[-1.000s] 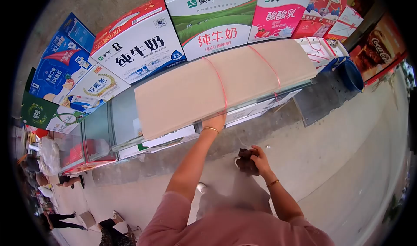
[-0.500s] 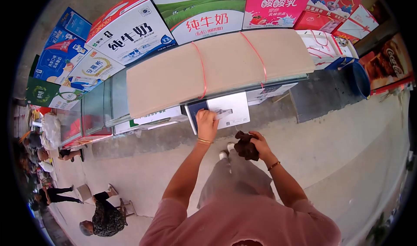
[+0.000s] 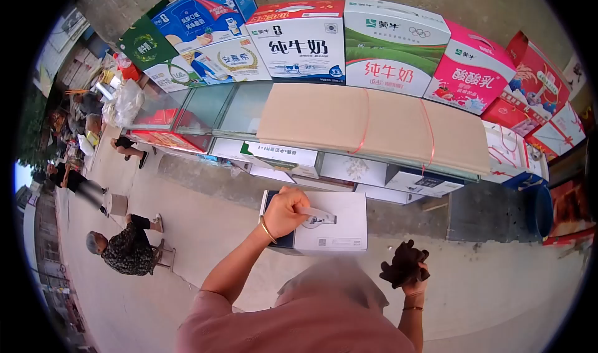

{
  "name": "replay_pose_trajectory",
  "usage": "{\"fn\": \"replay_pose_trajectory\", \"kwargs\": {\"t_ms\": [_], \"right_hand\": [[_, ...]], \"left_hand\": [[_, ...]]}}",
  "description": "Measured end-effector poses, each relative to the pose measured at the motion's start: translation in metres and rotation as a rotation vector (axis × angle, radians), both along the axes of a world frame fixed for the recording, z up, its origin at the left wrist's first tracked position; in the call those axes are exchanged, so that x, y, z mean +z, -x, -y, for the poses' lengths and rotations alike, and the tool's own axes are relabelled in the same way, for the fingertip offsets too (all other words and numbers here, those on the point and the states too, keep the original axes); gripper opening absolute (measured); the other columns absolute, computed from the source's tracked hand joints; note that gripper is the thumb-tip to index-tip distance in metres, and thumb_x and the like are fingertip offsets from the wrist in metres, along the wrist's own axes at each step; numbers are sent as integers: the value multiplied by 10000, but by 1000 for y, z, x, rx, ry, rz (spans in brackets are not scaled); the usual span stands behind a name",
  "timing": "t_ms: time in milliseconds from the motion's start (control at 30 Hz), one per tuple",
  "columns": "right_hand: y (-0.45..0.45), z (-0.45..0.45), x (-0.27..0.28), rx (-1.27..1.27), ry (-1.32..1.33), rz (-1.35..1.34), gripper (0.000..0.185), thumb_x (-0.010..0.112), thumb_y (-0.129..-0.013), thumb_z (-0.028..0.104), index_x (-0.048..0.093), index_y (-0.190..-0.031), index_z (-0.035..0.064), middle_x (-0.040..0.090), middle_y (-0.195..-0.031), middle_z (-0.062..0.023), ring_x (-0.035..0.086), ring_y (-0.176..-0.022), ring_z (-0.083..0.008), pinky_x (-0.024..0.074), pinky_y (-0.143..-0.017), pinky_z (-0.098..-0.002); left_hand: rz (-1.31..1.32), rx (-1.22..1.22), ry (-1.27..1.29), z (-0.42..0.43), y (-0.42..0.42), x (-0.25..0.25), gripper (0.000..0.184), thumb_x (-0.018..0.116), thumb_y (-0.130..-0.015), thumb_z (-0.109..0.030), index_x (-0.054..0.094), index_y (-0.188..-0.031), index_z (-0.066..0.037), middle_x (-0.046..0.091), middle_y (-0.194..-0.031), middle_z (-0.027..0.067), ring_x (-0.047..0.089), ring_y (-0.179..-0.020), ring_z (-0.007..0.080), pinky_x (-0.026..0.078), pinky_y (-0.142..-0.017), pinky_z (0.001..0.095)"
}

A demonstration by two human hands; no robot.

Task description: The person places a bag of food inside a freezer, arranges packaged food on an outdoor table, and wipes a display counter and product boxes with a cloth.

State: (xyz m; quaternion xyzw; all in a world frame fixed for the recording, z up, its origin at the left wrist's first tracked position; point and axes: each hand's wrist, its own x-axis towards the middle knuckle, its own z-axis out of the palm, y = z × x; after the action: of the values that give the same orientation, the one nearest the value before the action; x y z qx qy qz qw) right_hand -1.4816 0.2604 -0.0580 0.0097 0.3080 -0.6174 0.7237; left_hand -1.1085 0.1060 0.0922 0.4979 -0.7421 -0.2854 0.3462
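Note:
My left hand (image 3: 284,211) is closed on the carry handle of a white-and-navy carton (image 3: 346,227), which is held clear of the glass counter, in front of my body. A small grey picture and printed text show on the carton's white top. Off to the right, my right hand (image 3: 416,283) grips a crumpled dark brown cloth (image 3: 403,264) that covers most of its fingers. Below the carton, the pale trousers are blurred.
Cardboard (image 3: 324,119) tied with red string covers part of the glass counter (image 3: 233,113). Milk cartons (image 3: 299,45) line the back. More boxes (image 3: 355,169) sit on the lower shelf. A blue bin (image 3: 538,211) stands right; a person on a stool (image 3: 134,253) sits left.
The carton has come out from under the counter toward my body in my left hand. My right hand has moved outward to the right with the cloth. The view has turned.

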Motion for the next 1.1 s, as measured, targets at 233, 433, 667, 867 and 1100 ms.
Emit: {"fn": "replay_pose_trajectory", "kwargs": {"t_ms": [233, 433, 667, 867, 1100], "right_hand": [[-53, 52, 8, 171, 38, 47, 604, 556, -742, 322, 453, -1298, 109, 498, -1283, -125, 460, -1194, -328, 369, -1020, -464], [-134, 115, 44, 477, 91, 129, 576, 552, -720, 256, 467, -1258, 65, 504, -1250, -167, 493, -1139, -349, 402, -987, -461], [-273, 183, 106, 469, 170, -1, 537, 555, -720, 171, 448, -1227, 33, 470, -1258, -146, 454, -1174, -312, 391, -997, -413], [-362, 267, 206, 461, 529, -182, 571, 627, -737, 195, 441, -1236, -10, 508, -1185, -152, 512, -1108, -262, 423, -958, -358], [-446, 360, 308, 333, 921, -1039, 422, 565, -861, 124, 457, -1223, -63, 571, -1144, -153, 573, -1028, -234, 465, -879, -357]], "left_hand": [[-337, 386, -1, 5, -119, 114, 212, 625, -691, 138, 496, -688, -31, 539, -657, -19, 495, -622, 34, 403, -554, 188], [-284, 405, 161, 73, -227, 143, 196, 654, -707, 102, 510, -695, -30, 576, -664, 3, 538, -622, 47, 433, -548, 199], [-245, 197, 191, 195, -340, 133, 162, 706, -732, 25, 553, -718, -26, 535, -671, -21, 473, -608, 36, 394, -544, 199], [38, 170, 151, 264, -362, 121, 146, 691, -743, -18, 560, -807, -22, 576, -849, 58, 550, -747, 124, 450, -671, 268], [407, 196, 716, 211, -344, 98, 345, 611, -757, -132, 590, -1086, -31, 483, -1255, 153, 446, -1163, 350, 380, -975, 419]]}}
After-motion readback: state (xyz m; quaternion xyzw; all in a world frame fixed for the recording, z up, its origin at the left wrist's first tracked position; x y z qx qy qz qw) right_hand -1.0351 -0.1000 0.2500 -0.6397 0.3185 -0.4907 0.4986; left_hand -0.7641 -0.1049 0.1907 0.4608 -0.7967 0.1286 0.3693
